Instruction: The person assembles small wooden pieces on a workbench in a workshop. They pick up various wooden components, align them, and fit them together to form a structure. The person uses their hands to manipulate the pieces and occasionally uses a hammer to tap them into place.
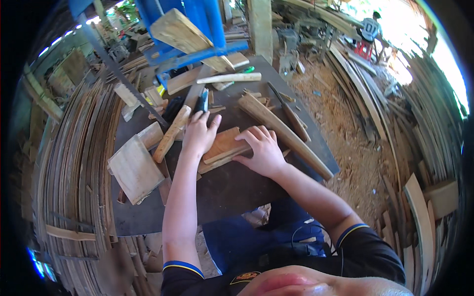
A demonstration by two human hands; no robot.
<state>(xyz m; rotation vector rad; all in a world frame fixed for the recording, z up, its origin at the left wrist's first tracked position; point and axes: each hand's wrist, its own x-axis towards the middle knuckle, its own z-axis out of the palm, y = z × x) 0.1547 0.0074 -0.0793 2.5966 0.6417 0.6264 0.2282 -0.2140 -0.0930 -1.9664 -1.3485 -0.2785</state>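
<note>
A short reddish-brown wooden block [224, 144] lies on the dark table in front of me. My right hand [265, 150] grips its right end, with fingers over the top and the thumb at the near edge. My left hand [199, 134] is by the block's left end, thumb apart and fingers stretched forward. Just beyond those fingertips is a slim black and light-blue object [203, 100]; I cannot tell whether they touch it. A narrow wooden piece [173, 133] lies beside my left hand, and a long wooden bar [284, 133] slants past my right hand.
A blue machine frame [185, 29] with an upright blade [118, 71] stands at the table's [232, 192] far left. A pale board [136, 167] lies at left, a dark long tool [289, 113] at right. Stacked planks [79, 163] flank the table. A person [370, 28] sits far right.
</note>
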